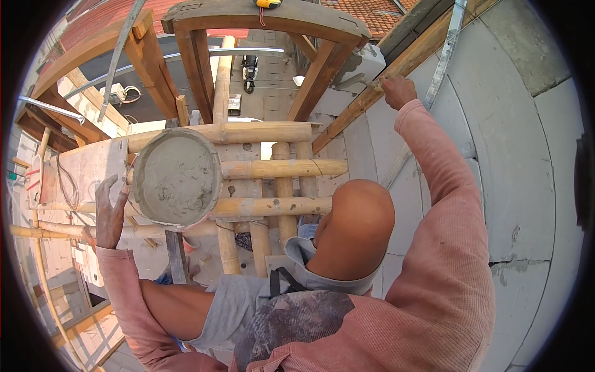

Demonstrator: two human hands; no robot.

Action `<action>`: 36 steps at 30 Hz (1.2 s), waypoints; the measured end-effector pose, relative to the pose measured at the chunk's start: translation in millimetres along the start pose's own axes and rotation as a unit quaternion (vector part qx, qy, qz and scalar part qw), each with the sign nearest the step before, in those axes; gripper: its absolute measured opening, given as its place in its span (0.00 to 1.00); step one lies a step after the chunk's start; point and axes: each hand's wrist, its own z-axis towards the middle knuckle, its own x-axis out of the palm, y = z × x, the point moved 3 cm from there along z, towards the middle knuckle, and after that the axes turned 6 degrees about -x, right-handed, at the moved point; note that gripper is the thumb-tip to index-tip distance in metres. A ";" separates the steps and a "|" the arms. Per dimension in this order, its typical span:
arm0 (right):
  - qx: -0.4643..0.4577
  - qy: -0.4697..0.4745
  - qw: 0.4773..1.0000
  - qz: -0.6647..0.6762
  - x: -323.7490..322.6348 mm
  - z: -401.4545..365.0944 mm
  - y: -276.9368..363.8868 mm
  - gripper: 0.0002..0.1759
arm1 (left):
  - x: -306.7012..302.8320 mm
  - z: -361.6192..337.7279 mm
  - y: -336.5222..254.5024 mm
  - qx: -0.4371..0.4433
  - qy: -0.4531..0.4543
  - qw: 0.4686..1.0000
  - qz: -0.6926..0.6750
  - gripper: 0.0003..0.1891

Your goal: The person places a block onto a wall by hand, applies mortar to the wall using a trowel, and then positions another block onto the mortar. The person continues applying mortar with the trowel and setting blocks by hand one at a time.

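Observation:
A round bucket (178,178) filled with wet grey mortar stands on the bamboo poles left of centre. My left hand (110,214) is beside its left rim, fingers raised and spread, with nothing visible in it; whether a fingertip touches the rim is unclear. At the upper right, my right hand (397,92) is closed at the slanting wooden beam (353,118), next to the block wall (514,155). What its fingers hold is too small to make out.
Bamboo poles (282,168) cross beneath my bare knees. Curved wooden frames (266,20) stand ahead, with a yellow tape measure (268,3) on top. A metal strip (447,53) leans along the wall. Far below are a parked motorbike (249,71) and paving.

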 end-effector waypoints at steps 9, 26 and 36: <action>-0.002 -0.048 0.998 0.028 -36.2 -3.2 -21.7 0.14 | 1.9 1.2 0.7 0.014 0.002 1.000 0.006 0.25; 0.128 0.012 0.982 0.139 -89.5 -29.7 -84.2 0.24 | 8.5 5.3 7.3 0.022 0.016 1.000 -0.009 0.27; 0.120 0.109 0.975 0.152 -58.5 -42.4 -55.5 0.24 | 9.0 6.5 7.5 0.015 0.025 1.000 -0.001 0.27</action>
